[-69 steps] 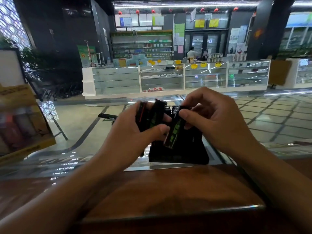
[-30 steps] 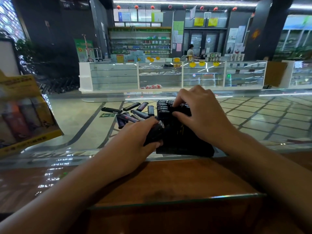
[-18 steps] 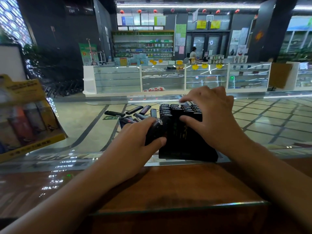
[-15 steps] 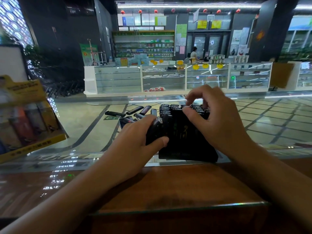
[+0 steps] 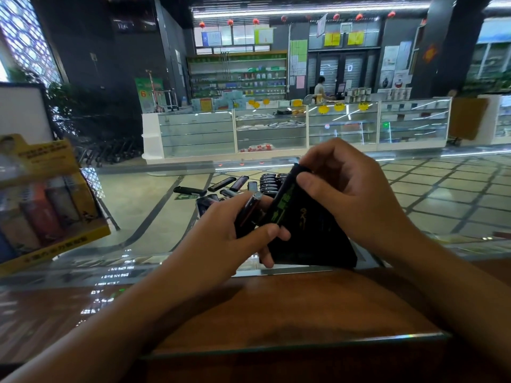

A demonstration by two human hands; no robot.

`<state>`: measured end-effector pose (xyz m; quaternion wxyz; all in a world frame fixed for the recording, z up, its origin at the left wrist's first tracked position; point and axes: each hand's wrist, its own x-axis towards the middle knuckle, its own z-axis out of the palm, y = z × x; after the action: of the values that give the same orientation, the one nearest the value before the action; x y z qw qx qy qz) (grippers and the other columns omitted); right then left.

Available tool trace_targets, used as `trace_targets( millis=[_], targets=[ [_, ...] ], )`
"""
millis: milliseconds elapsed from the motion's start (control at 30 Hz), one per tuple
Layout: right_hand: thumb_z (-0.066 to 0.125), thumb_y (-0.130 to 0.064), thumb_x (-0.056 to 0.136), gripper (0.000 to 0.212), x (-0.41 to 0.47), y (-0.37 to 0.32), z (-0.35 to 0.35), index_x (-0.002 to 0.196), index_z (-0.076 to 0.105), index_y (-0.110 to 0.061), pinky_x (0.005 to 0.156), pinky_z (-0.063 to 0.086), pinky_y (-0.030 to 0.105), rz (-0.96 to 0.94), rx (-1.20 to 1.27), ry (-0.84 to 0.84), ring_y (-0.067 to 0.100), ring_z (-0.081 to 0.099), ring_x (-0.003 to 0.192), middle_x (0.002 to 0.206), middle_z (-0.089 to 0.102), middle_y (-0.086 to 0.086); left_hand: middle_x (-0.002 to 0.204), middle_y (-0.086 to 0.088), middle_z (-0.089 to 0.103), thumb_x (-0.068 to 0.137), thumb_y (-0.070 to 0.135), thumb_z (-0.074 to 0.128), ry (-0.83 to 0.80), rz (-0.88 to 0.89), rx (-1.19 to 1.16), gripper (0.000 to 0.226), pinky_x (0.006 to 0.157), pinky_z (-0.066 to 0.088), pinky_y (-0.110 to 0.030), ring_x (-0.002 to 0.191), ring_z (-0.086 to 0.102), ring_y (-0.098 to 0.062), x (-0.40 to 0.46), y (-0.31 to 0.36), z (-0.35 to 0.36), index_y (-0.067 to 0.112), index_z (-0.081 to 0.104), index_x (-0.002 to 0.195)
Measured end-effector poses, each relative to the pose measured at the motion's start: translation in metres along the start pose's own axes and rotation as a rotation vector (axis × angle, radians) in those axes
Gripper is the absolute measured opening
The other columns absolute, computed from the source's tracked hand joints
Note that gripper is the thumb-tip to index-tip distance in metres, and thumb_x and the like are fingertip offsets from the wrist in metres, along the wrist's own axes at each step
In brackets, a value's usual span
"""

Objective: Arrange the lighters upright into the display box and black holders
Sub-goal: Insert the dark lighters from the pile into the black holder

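Note:
A black holder (image 5: 312, 241) stands on the glass counter, with rows of black lighters (image 5: 269, 182) upright in its back part. My left hand (image 5: 221, 236) grips a few black lighters (image 5: 249, 210), one with a red stripe and a silver top. My right hand (image 5: 345, 189) pinches a black lighter with green print (image 5: 283, 201) at its top end, tilted above the holder's front left. Its lower end lies against my left fingers. Several loose black lighters (image 5: 218, 186) lie flat on the glass behind my left hand.
A yellow display box (image 5: 47, 200) with coloured lighters stands at the left on the glass counter (image 5: 143, 217). A wooden ledge (image 5: 276, 308) runs along the near side. Glass showcases and shelves fill the shop behind.
My right hand has left the tops of the lighters in the holder and now pinches a green-printed lighter drawn from my left hand's bunch. My left hand has lifted slightly.

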<state>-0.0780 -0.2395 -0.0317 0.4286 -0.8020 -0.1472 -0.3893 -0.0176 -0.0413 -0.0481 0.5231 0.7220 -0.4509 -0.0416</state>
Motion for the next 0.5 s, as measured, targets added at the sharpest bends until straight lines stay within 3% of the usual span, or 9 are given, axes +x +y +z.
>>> trace_targets(
  millis=[100, 167, 300, 400, 500],
  targets=[
    [0.068, -0.024, 0.086, 0.013, 0.000, 0.002, -0.002, 0.097, 0.061, -0.026, 0.067, 0.055, 0.041, -0.018, -0.026, -0.024, 0.012, 0.063, 0.072, 0.087, 0.067, -0.015, 0.088, 0.001, 0.075, 0.093, 0.015, 0.063, -0.016, 0.000, 0.033, 0.010, 0.047, 0.044, -0.014, 0.054, 0.062, -0.010, 0.000, -0.003, -0.001, 0.019, 0.059, 0.101],
    [0.071, -0.026, 0.085, 0.017, 0.000, 0.003, -0.001, 0.098, 0.060, -0.027, 0.058, 0.050, 0.033, -0.040, -0.052, -0.051, 0.010, 0.055, 0.064, 0.087, 0.066, -0.017, 0.086, 0.002, 0.075, 0.092, 0.020, 0.064, -0.012, 0.004, 0.040, 0.007, 0.049, 0.044, -0.018, 0.050, 0.057, -0.007, 0.000, -0.003, 0.000, 0.022, 0.059, 0.098],
    [0.075, -0.019, 0.086, 0.023, 0.002, 0.004, -0.005, 0.101, 0.060, -0.028, 0.059, 0.045, 0.018, -0.047, -0.068, -0.003, 0.005, 0.050, 0.062, 0.089, 0.066, -0.016, 0.087, 0.005, 0.075, 0.091, 0.026, 0.064, 0.031, 0.001, 0.100, 0.009, 0.048, 0.045, -0.019, 0.049, 0.057, -0.008, 0.000, -0.004, -0.002, 0.025, 0.059, 0.098],
    [0.074, -0.020, 0.087, 0.021, 0.006, 0.008, -0.010, 0.100, 0.059, -0.028, 0.057, 0.045, 0.020, -0.020, -0.141, 0.067, 0.009, 0.047, 0.061, 0.085, 0.061, -0.020, 0.081, 0.013, 0.070, 0.091, 0.022, 0.067, 0.123, 0.012, 0.281, 0.009, 0.051, 0.044, -0.017, 0.055, 0.057, -0.001, 0.001, -0.010, -0.009, 0.026, 0.060, 0.095],
    [0.074, -0.020, 0.087, 0.019, 0.006, 0.011, -0.010, 0.100, 0.061, -0.023, 0.059, 0.043, 0.019, -0.035, -0.301, 0.023, 0.013, 0.051, 0.066, 0.080, 0.056, -0.031, 0.079, 0.016, 0.065, 0.089, 0.029, 0.070, 0.079, -0.006, 0.529, 0.011, 0.060, 0.043, -0.016, 0.071, 0.059, 0.000, 0.000, -0.014, -0.012, 0.026, 0.061, 0.095]
  ],
)
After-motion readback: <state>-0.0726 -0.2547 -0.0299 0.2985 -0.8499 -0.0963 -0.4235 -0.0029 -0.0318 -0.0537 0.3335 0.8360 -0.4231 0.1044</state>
